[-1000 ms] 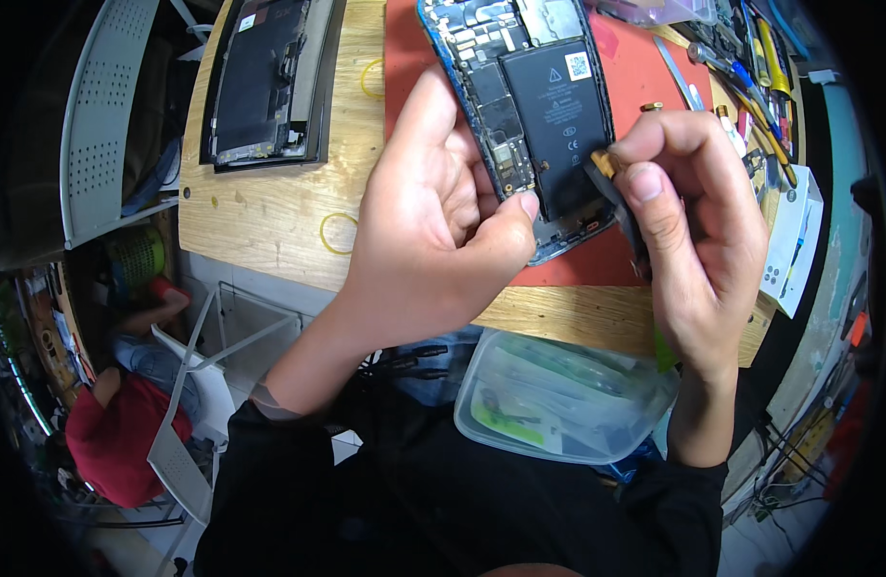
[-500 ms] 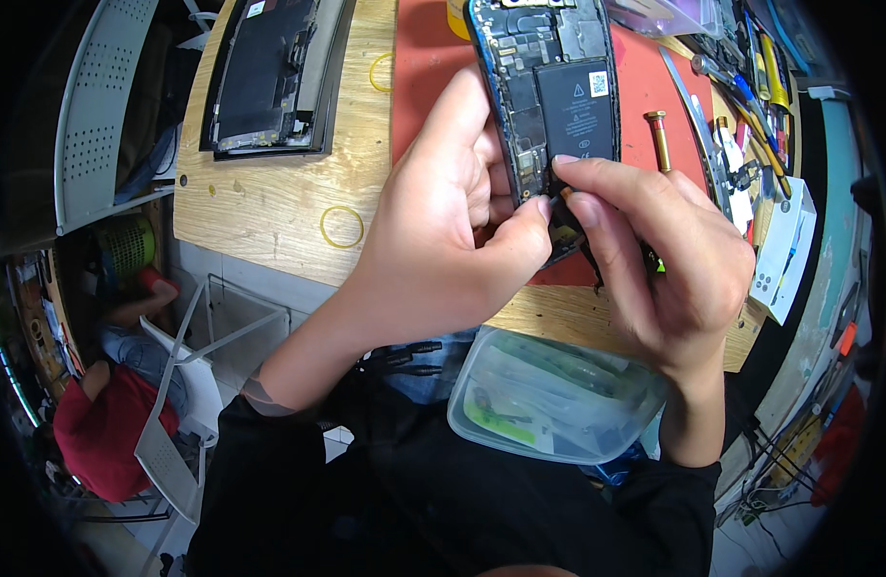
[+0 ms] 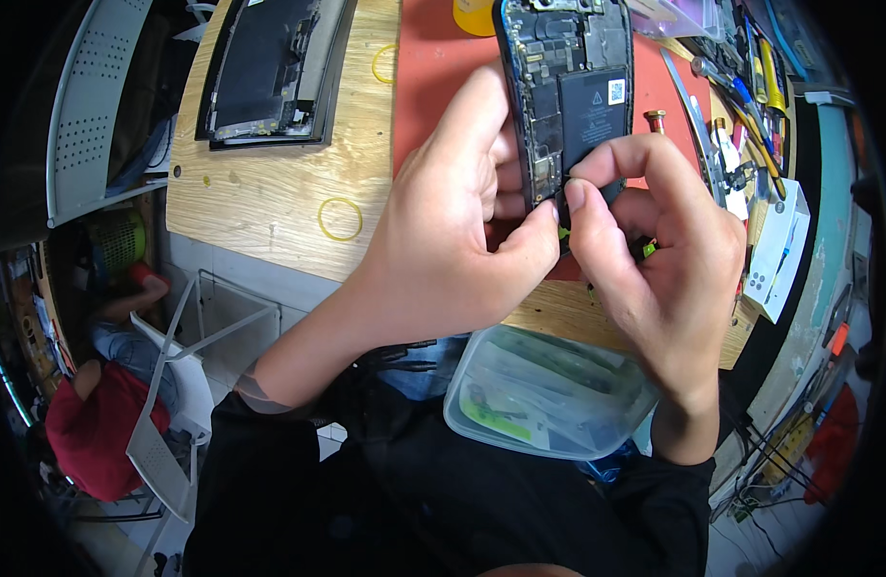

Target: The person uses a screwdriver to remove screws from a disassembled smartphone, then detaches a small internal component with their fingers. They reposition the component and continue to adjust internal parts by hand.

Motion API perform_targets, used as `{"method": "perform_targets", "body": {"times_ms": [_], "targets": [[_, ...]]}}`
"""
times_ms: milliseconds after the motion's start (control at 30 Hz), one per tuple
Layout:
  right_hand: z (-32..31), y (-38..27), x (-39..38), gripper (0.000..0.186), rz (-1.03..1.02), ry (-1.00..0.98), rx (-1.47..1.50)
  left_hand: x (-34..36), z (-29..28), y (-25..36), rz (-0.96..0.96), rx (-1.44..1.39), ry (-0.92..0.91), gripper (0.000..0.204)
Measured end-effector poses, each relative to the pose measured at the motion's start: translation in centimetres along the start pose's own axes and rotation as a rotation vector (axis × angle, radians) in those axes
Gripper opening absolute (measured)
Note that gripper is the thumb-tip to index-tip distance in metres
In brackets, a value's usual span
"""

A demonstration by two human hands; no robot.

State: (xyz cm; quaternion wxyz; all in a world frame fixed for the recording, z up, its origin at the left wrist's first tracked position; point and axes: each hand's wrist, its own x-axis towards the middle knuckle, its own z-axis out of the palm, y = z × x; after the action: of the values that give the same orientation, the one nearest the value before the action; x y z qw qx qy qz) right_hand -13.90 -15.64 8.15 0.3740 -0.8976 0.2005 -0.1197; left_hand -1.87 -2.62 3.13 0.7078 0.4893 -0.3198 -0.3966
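An opened smartphone (image 3: 547, 120), its circuit boards and black battery (image 3: 589, 125) exposed, stands tilted over the red mat. My left hand (image 3: 438, 226) grips it from the left, with the thumb by its lower edge and the fingers behind. At the phone's lower end, my right hand (image 3: 669, 226) is closed in a pinch of thumb and forefinger. Whatever small part sits between those fingertips is too hidden to name. Some green shows beside the right hand's curled fingers.
Another opened phone part (image 3: 270, 77) lies on a black tray at the left of the wooden table (image 3: 260, 202). Tools (image 3: 751, 96) crowd the right side near a white box (image 3: 778, 250). A clear plastic container (image 3: 549, 394) is by my lap. A person in red (image 3: 101, 433) is at left.
The phone and both hands have shifted slightly right in the picture. My right fingertips have moved closer against the phone's lower edge, and its other fingers curl differently.
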Motion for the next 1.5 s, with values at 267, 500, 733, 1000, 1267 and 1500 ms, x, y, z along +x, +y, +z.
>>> {"method": "perform_targets", "body": {"times_ms": [267,500,733,1000,1267,1500], "targets": [[0.4,0.4,-0.9,0.007,0.234,-0.016,0.256,0.1,0.1,-0.1,0.034,0.025,0.0,0.078],[0.4,0.2,-1.3,0.007,0.307,0.004,0.33,0.0,0.2,-0.1,0.05,0.025,0.013,0.079],[0.4,0.1,-1.9,0.008,0.337,0.022,0.369,0.0,0.5,-0.2,0.075,0.012,0.024,0.08],[0.4,0.2,-2.1,0.009,0.357,0.016,0.312,0.1,0.4,-0.4,0.073,-0.013,0.028,0.079],[0.5,0.2,-2.5,0.008,0.277,0.032,0.179,0.0,0.4,-0.3,0.049,-0.025,0.043,0.076],[0.6,0.5,-2.2,0.009,0.168,0.05,0.151,0.1,0.3,-0.3,0.049,-0.072,0.036,0.076]]}}
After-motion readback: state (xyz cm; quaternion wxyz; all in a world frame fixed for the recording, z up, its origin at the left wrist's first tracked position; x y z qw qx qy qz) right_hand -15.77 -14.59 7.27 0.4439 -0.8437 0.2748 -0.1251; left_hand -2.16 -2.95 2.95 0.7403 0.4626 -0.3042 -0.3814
